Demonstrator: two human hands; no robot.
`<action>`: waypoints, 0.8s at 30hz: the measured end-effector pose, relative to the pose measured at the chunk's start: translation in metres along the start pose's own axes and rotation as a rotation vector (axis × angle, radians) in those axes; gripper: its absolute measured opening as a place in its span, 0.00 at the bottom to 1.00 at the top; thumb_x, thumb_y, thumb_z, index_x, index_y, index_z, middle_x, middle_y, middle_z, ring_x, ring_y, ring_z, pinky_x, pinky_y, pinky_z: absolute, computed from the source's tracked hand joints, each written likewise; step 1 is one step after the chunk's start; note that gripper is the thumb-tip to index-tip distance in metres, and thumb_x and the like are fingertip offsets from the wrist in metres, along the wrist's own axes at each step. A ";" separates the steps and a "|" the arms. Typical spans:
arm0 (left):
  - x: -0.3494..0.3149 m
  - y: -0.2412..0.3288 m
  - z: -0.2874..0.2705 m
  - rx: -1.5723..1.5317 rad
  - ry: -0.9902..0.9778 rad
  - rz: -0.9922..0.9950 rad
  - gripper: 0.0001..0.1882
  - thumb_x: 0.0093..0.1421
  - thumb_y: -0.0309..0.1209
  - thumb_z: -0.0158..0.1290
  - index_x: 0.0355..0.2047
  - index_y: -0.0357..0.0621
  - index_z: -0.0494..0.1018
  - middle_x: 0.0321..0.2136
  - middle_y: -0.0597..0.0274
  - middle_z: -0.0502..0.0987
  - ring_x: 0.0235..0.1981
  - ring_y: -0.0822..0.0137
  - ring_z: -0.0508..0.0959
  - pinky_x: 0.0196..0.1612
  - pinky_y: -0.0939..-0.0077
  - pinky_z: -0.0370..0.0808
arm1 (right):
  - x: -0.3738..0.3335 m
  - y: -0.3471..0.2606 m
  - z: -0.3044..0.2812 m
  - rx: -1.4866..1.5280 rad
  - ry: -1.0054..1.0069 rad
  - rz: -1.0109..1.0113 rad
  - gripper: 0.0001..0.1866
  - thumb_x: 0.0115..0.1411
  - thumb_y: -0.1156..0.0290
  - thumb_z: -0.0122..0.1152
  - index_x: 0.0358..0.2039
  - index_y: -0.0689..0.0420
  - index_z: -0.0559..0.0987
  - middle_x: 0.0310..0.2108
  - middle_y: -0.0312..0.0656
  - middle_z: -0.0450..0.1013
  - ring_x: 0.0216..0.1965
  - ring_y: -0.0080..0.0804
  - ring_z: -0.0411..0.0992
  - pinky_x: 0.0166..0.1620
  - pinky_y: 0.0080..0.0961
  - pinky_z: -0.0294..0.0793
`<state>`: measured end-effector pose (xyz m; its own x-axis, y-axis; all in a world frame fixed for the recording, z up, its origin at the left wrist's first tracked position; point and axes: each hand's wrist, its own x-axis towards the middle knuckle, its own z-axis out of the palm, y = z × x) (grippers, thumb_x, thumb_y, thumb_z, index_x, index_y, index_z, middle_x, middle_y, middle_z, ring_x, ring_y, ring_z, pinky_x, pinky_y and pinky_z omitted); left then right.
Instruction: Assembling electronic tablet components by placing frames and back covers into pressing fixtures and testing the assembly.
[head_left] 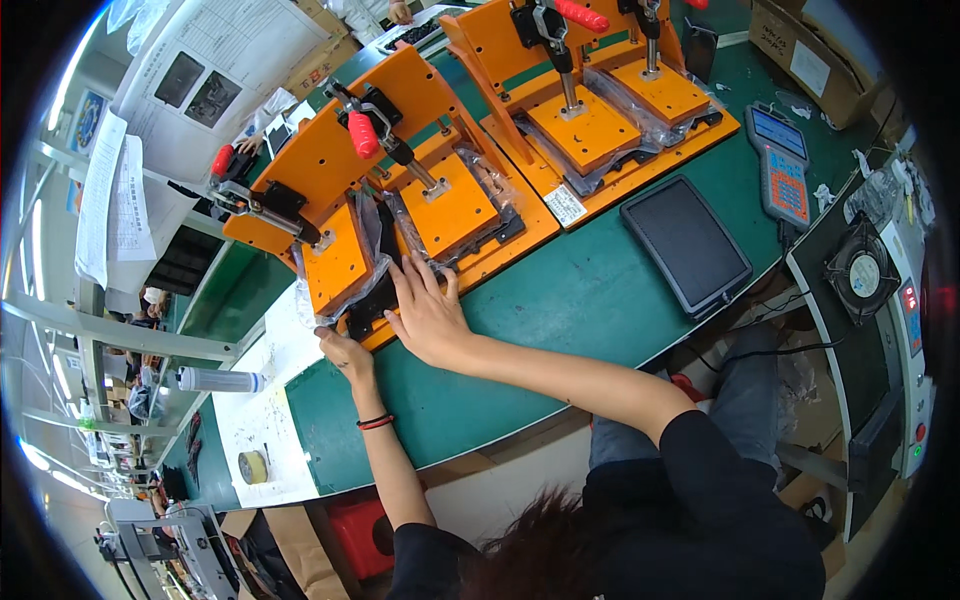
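Note:
An orange clamping fixture [520,239] stands at the left of the bench, with two orange pressure plates under toggle clamps. Black film-wrapped parts lie beneath the plates. My right hand [432,318] rests between the two plates, its fingers stretched out over a black film-wrapped part [375,297]. My left hand [346,355] is at the front left corner of the fixture, fingers curled in by the edge of that part. What it grips there is hidden. A red-handled toggle clamp [365,135] presses on the right plate [440,205], another on the left plate [335,262].
A second orange fixture [640,165] stands further right with its clamps down. Before it lie a black tablet-like device [687,245] and a blue-grey handheld meter [780,165]. A small fan [862,268] is at the right. A clear cylinder [220,380] and tape roll [253,467] lie left.

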<state>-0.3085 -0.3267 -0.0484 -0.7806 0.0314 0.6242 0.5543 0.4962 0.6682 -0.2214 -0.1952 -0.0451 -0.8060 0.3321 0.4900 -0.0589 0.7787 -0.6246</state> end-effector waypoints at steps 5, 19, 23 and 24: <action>-0.002 0.001 -0.002 -0.028 0.027 -0.049 0.42 0.64 0.56 0.18 0.34 0.26 0.70 0.26 0.52 0.76 0.26 0.65 0.72 0.29 0.70 0.68 | 0.009 0.005 -0.001 -0.162 -0.081 -0.030 0.34 0.60 0.53 0.45 0.60 0.65 0.56 0.63 0.54 0.48 0.67 0.41 0.36 0.57 0.48 0.43; 0.000 0.012 0.001 -0.076 0.111 -0.082 0.38 0.65 0.55 0.21 0.24 0.30 0.66 0.17 0.60 0.68 0.19 0.72 0.62 0.21 0.74 0.58 | 0.040 -0.005 -0.010 -0.229 -0.393 0.164 0.39 0.61 0.43 0.36 0.61 0.63 0.54 0.65 0.44 0.47 0.67 0.38 0.32 0.58 0.57 0.39; 0.000 0.008 0.002 -0.246 0.097 -0.173 0.37 0.66 0.54 0.22 0.36 0.28 0.67 0.30 0.54 0.73 0.30 0.66 0.71 0.33 0.74 0.69 | 0.042 -0.014 -0.008 -0.319 -0.444 0.200 0.39 0.61 0.44 0.35 0.62 0.63 0.54 0.65 0.44 0.46 0.67 0.39 0.28 0.58 0.56 0.37; 0.001 -0.001 0.001 -0.245 0.095 -0.167 0.37 0.66 0.54 0.22 0.36 0.28 0.67 0.30 0.54 0.73 0.30 0.66 0.71 0.33 0.74 0.69 | 0.039 -0.012 -0.007 -0.317 -0.407 0.165 0.38 0.62 0.44 0.36 0.62 0.63 0.54 0.65 0.47 0.46 0.67 0.41 0.28 0.58 0.55 0.38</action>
<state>-0.3097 -0.3261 -0.0487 -0.8427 -0.1197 0.5250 0.4828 0.2635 0.8351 -0.2482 -0.1880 -0.0147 -0.9562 0.2797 0.0868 0.2176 0.8770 -0.4285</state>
